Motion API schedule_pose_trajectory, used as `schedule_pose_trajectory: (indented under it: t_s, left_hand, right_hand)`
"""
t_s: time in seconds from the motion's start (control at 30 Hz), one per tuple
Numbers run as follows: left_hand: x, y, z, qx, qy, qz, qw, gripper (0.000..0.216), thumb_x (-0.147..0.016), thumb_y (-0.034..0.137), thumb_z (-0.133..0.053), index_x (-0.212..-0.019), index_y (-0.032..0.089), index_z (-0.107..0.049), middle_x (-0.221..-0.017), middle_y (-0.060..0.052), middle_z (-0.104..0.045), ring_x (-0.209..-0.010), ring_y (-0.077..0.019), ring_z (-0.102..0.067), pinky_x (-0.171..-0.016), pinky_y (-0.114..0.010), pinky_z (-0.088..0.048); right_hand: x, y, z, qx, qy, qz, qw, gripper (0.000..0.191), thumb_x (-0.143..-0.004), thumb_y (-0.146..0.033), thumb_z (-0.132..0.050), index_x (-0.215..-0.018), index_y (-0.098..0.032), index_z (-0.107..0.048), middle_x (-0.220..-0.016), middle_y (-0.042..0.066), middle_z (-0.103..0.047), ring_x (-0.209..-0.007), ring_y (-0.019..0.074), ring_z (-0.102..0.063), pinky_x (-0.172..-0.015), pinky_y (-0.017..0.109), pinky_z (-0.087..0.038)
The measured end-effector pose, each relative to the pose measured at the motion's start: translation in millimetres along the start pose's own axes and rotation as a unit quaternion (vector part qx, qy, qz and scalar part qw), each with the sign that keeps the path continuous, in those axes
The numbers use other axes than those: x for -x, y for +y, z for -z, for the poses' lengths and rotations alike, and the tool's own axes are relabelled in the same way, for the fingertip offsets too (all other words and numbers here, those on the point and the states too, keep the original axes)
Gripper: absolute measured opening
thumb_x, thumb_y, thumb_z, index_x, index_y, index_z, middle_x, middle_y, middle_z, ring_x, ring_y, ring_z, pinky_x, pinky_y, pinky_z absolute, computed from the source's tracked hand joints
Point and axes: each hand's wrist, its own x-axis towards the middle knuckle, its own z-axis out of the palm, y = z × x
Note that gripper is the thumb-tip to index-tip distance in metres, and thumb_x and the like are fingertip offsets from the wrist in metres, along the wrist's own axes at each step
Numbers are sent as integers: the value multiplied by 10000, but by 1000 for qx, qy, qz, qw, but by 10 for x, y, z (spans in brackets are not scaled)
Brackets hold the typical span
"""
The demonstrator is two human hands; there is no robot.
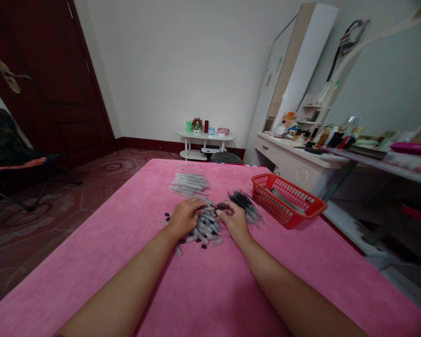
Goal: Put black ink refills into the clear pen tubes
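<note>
My left hand (187, 216) is closed, its fingertips pinched together above a pile of small translucent and black pen parts (206, 228) that look like caps and end pieces. Facing it, my right hand (235, 220) also pinches, with something small and dark at the fingertips. The fingertips of both hands nearly meet, and what each one grips is too small and blurred to name. Beyond the left hand lies a stack of clear pen barrels (189, 184). Just right of my right hand, thin dark-tipped sticks like pen refills (246, 206) lie in a bundle.
A red plastic basket (284, 206) holding several slim pen-like pieces stands on the right of the pink-covered table (210, 290). Further back are a small white stand (205, 135) and a dressing table (298, 152). A folding chair (17, 154) sits at the left.
</note>
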Motion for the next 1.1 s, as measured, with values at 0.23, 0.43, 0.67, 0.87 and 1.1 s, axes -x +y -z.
schedule_pose_trajectory:
  t_s: [0.23,0.43,0.67,0.87,1.1]
  left_hand:
    - [3,-4,-8,-9,1,6,1000,221,-812,134,-540,-980,218,-658,-953,-34,-677,-883,-169,-616,-786,-290,-485]
    - [-1,6,-5,-5,-2,6,1000,217,-816,140,-541,-984,217,-654,-960,-32,-675,-898,-172,-611,-798,-292,-481]
    - [1,4,-4,-6,-6,-5,1000,208,-822,143,-540,-986,209,-650,-944,-37,-669,-892,-170,-602,-794,-291,-477]
    - [-9,45,-33,-15,3,-28,999,195,-820,128,-539,-966,188,-653,-894,-51,-655,-855,-172,-593,-764,-290,-482]
    - [-24,74,-55,0,27,-46,999,210,-818,119,-539,-979,194,-652,-895,-51,-653,-859,-167,-589,-778,-289,-481]
  right_hand:
    - [-14,-1,-8,42,8,23,999,140,-622,-216,-608,-749,-161,-632,-737,40,-659,-662,173,-604,-601,274,-492]
    - [-16,14,-12,40,5,21,999,146,-636,-220,-604,-764,-155,-633,-752,47,-659,-679,176,-612,-611,276,-495]
    - [-14,15,-15,46,-5,27,999,138,-652,-217,-604,-772,-159,-636,-762,45,-661,-684,176,-611,-604,271,-493]
    - [-24,49,0,53,-6,20,998,128,-682,-249,-600,-769,-159,-627,-711,22,-641,-575,151,-578,-534,253,-464]
    - [25,48,33,173,-15,36,984,350,-866,-429,-433,-668,-176,-573,-535,-13,-559,-500,131,-518,-478,225,-386]
